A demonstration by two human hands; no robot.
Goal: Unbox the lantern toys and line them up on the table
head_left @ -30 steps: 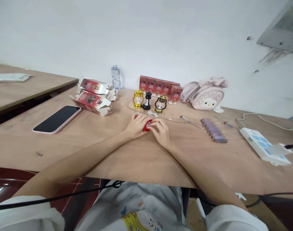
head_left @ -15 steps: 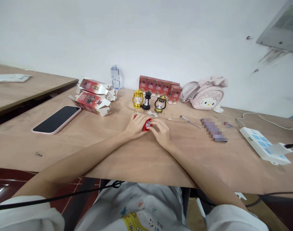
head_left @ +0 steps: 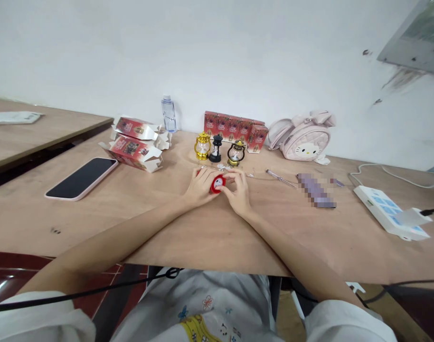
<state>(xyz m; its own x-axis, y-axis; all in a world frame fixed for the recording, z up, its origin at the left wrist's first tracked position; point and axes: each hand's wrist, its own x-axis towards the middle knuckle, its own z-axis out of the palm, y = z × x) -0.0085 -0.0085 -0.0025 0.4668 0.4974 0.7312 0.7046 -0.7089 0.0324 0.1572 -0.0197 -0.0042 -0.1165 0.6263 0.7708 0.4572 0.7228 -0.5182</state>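
A small red mini lantern [head_left: 217, 184] lies tipped in my hands, its round white underside with dark spots facing me. My left hand [head_left: 199, 187] is wrapped around its left side. From the right, my right hand [head_left: 238, 191] pinches it, the thumb on the round face and the fingers at the rim. Just beyond stand a gold lantern [head_left: 202, 146], a black lantern [head_left: 216, 149] and a black-and-gold lantern [head_left: 236, 154]. Small white pieces [head_left: 222, 167] lie between them and my hands. A screwdriver [head_left: 279, 177] rests to the right.
Red boxes [head_left: 228, 127] stand along the wall beside a pink bag [head_left: 306, 140]. Opened cartons [head_left: 133, 147], a water bottle [head_left: 169, 114] and a phone [head_left: 82, 179] are on the left. Toward the right lie a blurred purple item [head_left: 315, 191] and a power strip [head_left: 390, 212].
The red lantern has turned slightly, so more of its white round face shows. My right fingers have shifted a little along its rim. The view has moved slightly.
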